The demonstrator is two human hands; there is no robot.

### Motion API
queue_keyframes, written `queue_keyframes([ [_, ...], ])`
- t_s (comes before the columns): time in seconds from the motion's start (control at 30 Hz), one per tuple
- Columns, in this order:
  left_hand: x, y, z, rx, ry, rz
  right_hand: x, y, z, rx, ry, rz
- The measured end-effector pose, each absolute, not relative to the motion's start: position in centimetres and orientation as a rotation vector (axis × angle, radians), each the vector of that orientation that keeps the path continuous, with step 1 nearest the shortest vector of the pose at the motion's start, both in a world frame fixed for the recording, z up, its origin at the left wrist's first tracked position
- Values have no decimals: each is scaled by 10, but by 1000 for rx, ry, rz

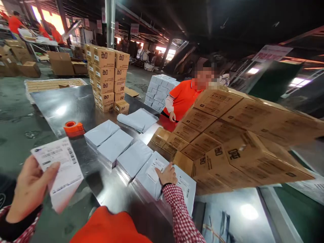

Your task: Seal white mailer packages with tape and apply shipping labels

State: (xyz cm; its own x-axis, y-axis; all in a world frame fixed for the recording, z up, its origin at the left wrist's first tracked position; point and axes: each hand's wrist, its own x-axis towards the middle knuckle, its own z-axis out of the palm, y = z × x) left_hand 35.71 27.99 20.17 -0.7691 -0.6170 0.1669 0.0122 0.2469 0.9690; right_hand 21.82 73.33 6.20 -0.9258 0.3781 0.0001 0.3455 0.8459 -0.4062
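My left hand grips a strip of printed shipping labels, thumb on top, and the strip's lower end hangs folded off the table's edge. My right hand lies on a grey-white wrapped parcel, fingers spread over the edge of a shipping label stuck there. To its right, another parcel carries a label, partly covered by my checked sleeve. Several unlabelled stacks of parcels run in a row to the left.
An orange tape dispenser and loose grey mailer bags lie on the dark metal table. Stacked cartons stand behind; more cartons rise close on the right. Beyond them is a co-worker in an orange shirt.
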Motion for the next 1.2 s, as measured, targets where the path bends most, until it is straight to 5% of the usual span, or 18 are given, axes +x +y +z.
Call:
queue_keyframes([
  [0.17,359,305,202,473,-1870,-1777,213,730,43,-73,-3099,270],
  [0.27,361,312,199,415,-1894,-1797,195,722,38,-280,-3175,391],
  [0.37,368,320,192,360,-1959,-1836,186,678,73,-81,-2920,985],
  [0.47,380,332,184,346,-2078,-1812,211,596,136,569,-2536,1813],
  [0.57,393,343,179,377,-2218,-1766,247,519,185,1057,-2346,2251],
  [0.77,412,343,182,384,-1961,-2102,272,476,190,833,-2378,2770],
  [1.03,386,310,181,262,-1860,-2492,257,463,184,792,-2359,2566],
  [1.2,366,277,167,235,-2454,-1697,253,464,186,729,-2063,1965],
])
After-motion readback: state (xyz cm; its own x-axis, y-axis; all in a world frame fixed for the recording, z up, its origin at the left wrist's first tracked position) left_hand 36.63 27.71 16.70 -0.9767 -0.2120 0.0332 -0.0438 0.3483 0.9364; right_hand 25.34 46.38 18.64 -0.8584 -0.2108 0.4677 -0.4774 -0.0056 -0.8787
